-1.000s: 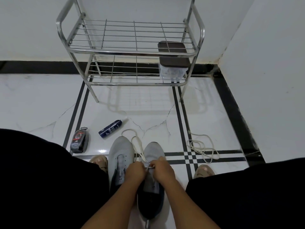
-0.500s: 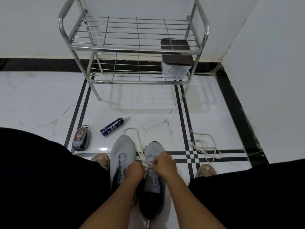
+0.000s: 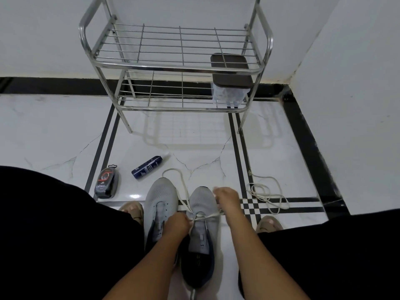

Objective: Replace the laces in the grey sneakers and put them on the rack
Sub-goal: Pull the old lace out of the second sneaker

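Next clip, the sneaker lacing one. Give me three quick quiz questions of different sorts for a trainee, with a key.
1. True or false: both grey sneakers are already on the rack.
2. Which sneaker is being laced: A the left sneaker, B the right sneaker?
3. Fill in: the loose spare lace lies on the ____.

Key: 1 false, both stand on the floor. 2 B; the left hand and right hand both pull its lace. 3 floor.
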`<state>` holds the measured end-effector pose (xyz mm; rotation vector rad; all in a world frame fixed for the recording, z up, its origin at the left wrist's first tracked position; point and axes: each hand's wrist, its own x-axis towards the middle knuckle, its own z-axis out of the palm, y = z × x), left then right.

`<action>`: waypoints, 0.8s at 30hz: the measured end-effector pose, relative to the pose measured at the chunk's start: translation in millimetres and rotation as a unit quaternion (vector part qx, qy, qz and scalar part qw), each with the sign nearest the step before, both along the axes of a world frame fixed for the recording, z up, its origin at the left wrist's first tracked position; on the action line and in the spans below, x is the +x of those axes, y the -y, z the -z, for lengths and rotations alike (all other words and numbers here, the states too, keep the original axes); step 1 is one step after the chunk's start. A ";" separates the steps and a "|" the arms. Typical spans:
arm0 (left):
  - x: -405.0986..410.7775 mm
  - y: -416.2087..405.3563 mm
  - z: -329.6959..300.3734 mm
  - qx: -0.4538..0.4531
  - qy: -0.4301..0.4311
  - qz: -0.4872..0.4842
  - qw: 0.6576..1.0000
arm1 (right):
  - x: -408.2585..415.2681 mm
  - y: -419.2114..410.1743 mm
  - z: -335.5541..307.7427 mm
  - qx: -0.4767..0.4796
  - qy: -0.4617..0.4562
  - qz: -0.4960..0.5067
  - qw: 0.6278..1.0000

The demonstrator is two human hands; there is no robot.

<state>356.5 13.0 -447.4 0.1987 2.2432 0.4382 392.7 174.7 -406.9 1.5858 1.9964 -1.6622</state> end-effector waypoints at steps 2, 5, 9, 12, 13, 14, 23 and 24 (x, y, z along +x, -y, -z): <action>-0.1 -1.3 -2.6 0.002 0.003 0.004 1.000 | 4.5 28.7 18.6 0.099 0.111 -0.285 0.947; 0.3 -1.0 -2.5 -0.002 0.008 0.015 1.000 | 26.4 57.6 37.0 0.172 0.215 -0.379 0.884; -1.2 0.9 -0.3 -0.025 0.024 0.031 0.999 | 21.7 23.0 16.2 0.086 0.120 -0.132 0.980; -1.8 -0.1 1.3 -0.029 0.039 0.028 0.998 | 13.7 -6.1 1.3 0.064 0.057 0.040 0.996; -2.2 -1.1 1.0 -0.031 0.044 0.029 0.998 | 13.2 -8.6 -0.8 0.062 0.042 0.092 0.993; -2.2 -2.3 -0.1 -0.033 0.047 0.030 0.998 | 14.7 -9.6 1.6 0.057 0.033 0.141 0.988; -2.0 -5.6 -4.1 -0.076 0.060 0.062 0.993 | 33.0 10.7 12.3 0.152 0.134 0.084 0.976; -1.0 -5.5 -5.0 -0.077 0.055 0.075 0.993 | 31.7 15.7 9.4 0.220 0.147 -0.010 0.964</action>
